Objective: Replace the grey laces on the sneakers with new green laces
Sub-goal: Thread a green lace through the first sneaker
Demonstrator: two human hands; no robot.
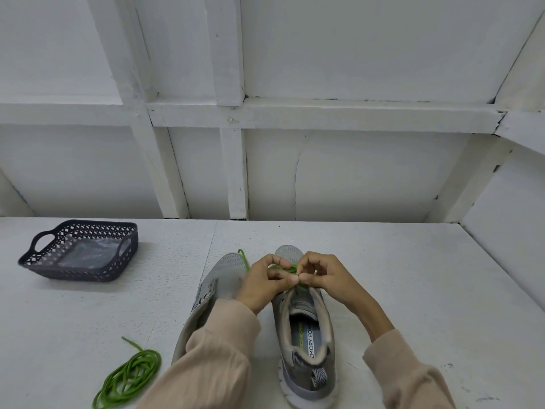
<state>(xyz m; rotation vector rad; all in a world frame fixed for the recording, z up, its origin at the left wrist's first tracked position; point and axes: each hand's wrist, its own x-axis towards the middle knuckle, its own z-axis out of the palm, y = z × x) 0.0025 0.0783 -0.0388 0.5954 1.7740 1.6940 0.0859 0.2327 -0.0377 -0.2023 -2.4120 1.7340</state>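
Green lace (290,268) lies crosswise over the right shoe (306,335); my left hand (261,286) and right hand (324,278) both pinch it, thumbs meeting.

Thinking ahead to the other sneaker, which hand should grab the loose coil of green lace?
Probably the left hand. The coil lies beside its sleeve; the right hand would have to cross both sneakers.
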